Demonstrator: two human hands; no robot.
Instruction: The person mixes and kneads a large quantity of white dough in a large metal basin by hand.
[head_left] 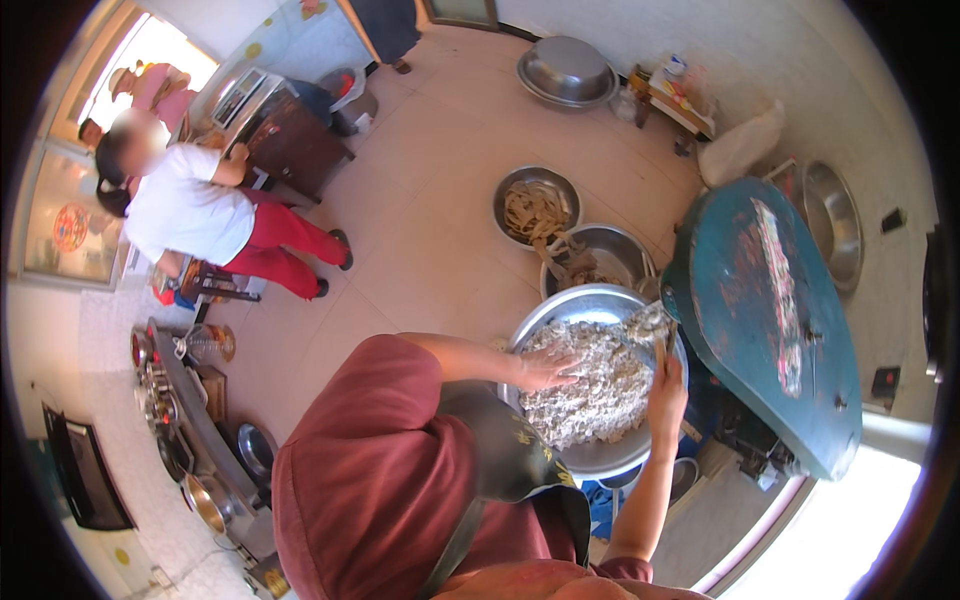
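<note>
left hand (548, 368) spread flat, pressing on the grey crumbly mixture (590, 385) in the big steel basin (560, 312); right hand (666, 392) fisted round a wooden spatula (655, 335) dug into the mix. basin sits beside the teal machine (765, 320); two smaller steel bowls (537, 205) just behind.

Pale tiled floor (420, 200), white walls (760, 50), bright window (150, 50), dark cabinet (295, 140)

Food-prep kitchen, small scale: steel basins (566, 68) set on tiled floor (440, 200) at 12 and 2 o'clock, cookware (205, 500) lined up at 8.
</note>
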